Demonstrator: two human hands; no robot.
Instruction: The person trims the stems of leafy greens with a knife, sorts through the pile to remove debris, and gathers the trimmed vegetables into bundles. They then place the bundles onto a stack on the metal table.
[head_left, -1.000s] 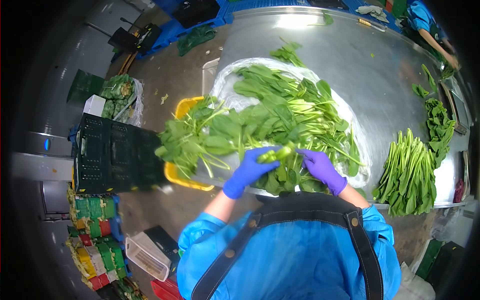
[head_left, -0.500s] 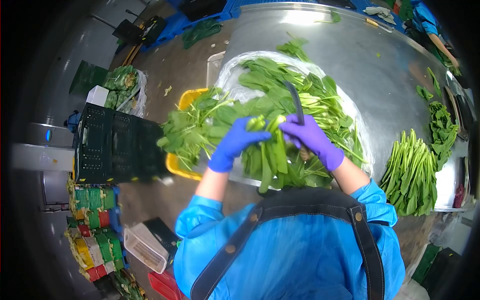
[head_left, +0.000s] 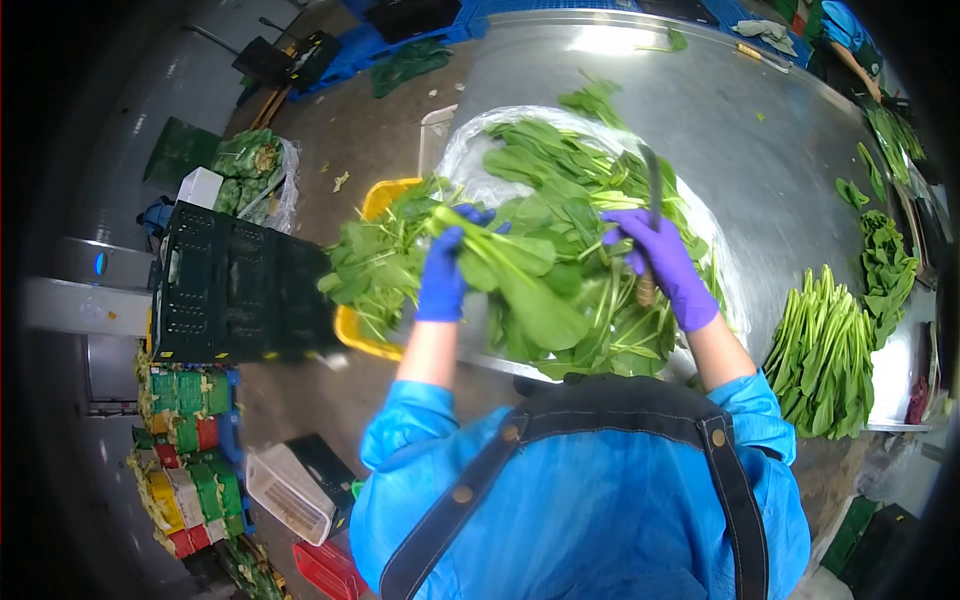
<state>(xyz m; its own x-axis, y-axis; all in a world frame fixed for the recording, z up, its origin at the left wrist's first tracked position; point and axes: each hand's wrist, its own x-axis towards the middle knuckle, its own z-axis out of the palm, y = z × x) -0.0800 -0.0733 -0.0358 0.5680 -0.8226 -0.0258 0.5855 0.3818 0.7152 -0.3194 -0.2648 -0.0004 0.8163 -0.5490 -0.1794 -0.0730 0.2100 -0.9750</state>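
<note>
Head view: clamped in the left grip (head_left: 445,270), gloved in smooth blue-violet, some leafy stalks (head_left: 525,290), with pale, juicy stem ends uppermost and broad, soft oval leaves trailing toward the near edge. Held above the left part of a loose green pile (head_left: 575,205), close to a yellow plastic crate (head_left: 385,192) also heaped with leaves. Closed around a knife (head_left: 653,185) on the other side, the right grip (head_left: 665,262), in a purple glove; dark, slim blade pointing away from the body, slightly blurred, with a wooden handle end showing below.

Under the pile, crinkled clear plastic film (head_left: 470,140). Beneath that, a brushed metal desk (head_left: 760,190), cool grey, glaring white at the far end. Farther right on it, a dense bundle of greens (head_left: 820,345), stems away from the body, leaves fanned over the near edge. Near the far rim, another wooden-handled knife (head_left: 762,57).

Around the desk, brownish floor (head_left: 290,385), ribbed dark crates (head_left: 240,290), a white basket (head_left: 290,490) and blue pallets (head_left: 340,72). At upper right, a co-worker's blue sleeve (head_left: 843,25).
</note>
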